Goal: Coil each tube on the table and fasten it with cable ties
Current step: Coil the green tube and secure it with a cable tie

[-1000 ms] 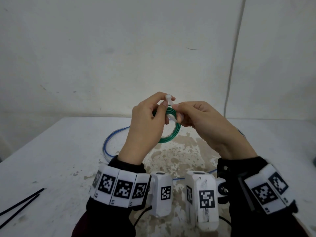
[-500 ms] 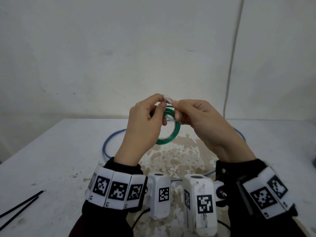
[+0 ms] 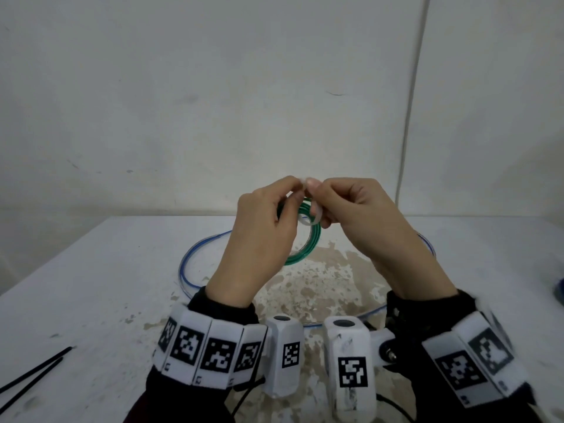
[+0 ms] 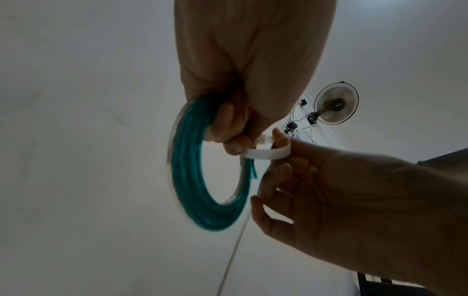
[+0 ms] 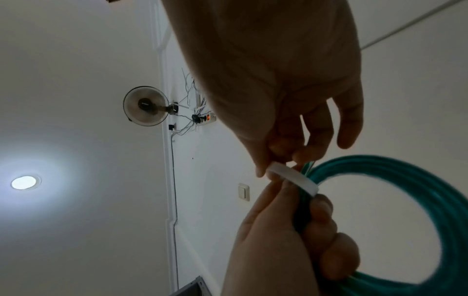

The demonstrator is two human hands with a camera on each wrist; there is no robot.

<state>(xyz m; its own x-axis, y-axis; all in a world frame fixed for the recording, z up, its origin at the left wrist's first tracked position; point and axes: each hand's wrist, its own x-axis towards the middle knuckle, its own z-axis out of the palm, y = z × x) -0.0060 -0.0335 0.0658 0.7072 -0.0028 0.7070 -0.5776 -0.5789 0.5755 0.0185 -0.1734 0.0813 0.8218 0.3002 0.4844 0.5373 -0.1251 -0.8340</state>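
While the left hand (image 3: 262, 236) grips the green coil (image 4: 192, 180) & both pinch the white tie (image 4: 266, 153), the right hand (image 3: 363, 221) should pull the tail straight thru, keeping turns bunched.

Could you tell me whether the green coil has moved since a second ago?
Hardly: the green coil stays above the blue tube, in both hands, left hand and right hand.

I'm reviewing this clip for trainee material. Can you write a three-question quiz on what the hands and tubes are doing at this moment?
1. True or false: the green tube coil lies on the table.
2. Which hand grips the coil: A left hand, B right hand?
3. Fill in: the white cable tie forms a ___ around the coil.

Key: 1 false, it is held above it. 2 A. 3 loop.
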